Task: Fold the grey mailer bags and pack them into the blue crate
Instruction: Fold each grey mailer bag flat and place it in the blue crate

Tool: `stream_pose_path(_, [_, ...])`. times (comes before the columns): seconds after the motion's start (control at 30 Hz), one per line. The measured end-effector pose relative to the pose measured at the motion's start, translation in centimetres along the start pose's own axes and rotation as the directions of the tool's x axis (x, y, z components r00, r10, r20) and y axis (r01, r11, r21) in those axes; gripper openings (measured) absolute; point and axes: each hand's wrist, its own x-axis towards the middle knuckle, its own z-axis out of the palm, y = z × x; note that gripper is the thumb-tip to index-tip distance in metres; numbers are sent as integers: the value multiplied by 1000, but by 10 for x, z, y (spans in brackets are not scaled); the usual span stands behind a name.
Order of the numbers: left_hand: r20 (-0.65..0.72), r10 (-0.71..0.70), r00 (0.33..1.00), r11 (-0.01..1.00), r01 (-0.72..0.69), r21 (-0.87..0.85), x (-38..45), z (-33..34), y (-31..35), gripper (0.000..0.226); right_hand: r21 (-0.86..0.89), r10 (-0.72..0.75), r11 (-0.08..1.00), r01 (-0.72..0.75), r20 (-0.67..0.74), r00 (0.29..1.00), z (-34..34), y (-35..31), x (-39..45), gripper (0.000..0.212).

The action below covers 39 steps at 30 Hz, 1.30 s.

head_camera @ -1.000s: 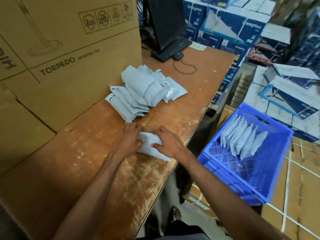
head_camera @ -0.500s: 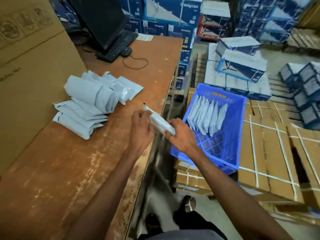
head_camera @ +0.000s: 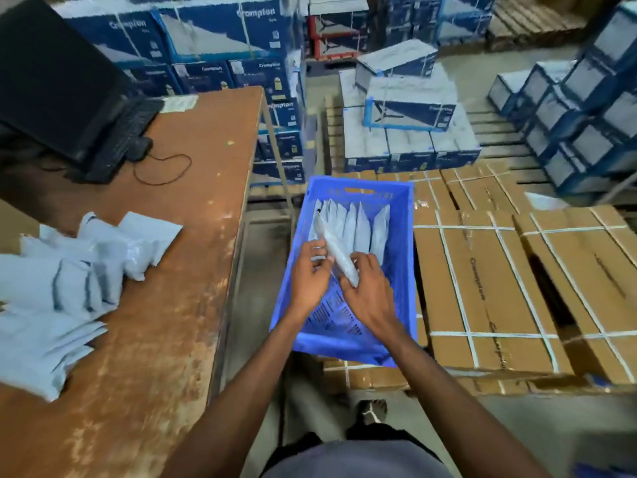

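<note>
Both hands over the blue slatted plastic crate (head_camera: 400, 270): left hand (head_camera: 310, 281) and right hand (head_camera: 368, 291) pinch one folded grey plastic mailer bag (head_camera: 336, 251) near the upright row. Light, floppy, slick, I'd say; best held along the fold.

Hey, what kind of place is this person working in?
Most likely a warehouse or stockroom packing area. Stacks of blue Crompton boxes fill the background, strapped brown cartons lie on the floor, and a worn wooden table holds a monitor and loose grey mailer bags.
</note>
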Motion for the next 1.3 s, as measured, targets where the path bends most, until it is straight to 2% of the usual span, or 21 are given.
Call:
stream_pose_path(0.13, [89,-16,996,999,13,38,16,50,-3,26,69,144,988,-142,-33,989,-14,35,18,42])
stream_pose_path(0.3, [199,-92,976,993,74,93,36,91,-18,26,76,263,963,-259,-46,964,-14,66,31,39])
stream_pose_path(0.4, [221,-168,961,982,142,127,54,103,-30,24,89,334,940,-328,-69,940,-5,74,37,43])
stream_pose_path(0.57, [295,-270,916,959,228,170,90,111,-46,16,69,453,891,-448,-134,881,12,79,47,42])
stream_pose_path(0.67, [359,-378,853,926,347,148,112,116,-49,7,47,471,882,-469,-147,870,19,79,56,41])
stream_pose_path(0.77, [458,-432,777,894,438,99,126,124,-56,37,-9,437,897,-441,-132,890,27,81,70,33])
stream_pose_path(0.87, [444,-347,826,938,300,176,134,128,-56,42,11,446,895,-446,-60,893,36,85,92,41])
stream_pose_path(1.0, [338,-328,882,929,237,285,161,138,-60,32,88,428,898,-430,47,903,44,94,109,50])
stream_pose_path(1.13, [300,-274,914,911,146,387,183,146,-62,27,176,535,831,-528,10,845,56,104,114,54])
stream_pose_path(1.3, [282,-205,937,864,39,501,189,156,-62,29,67,560,820,-568,110,821,65,116,124,48])
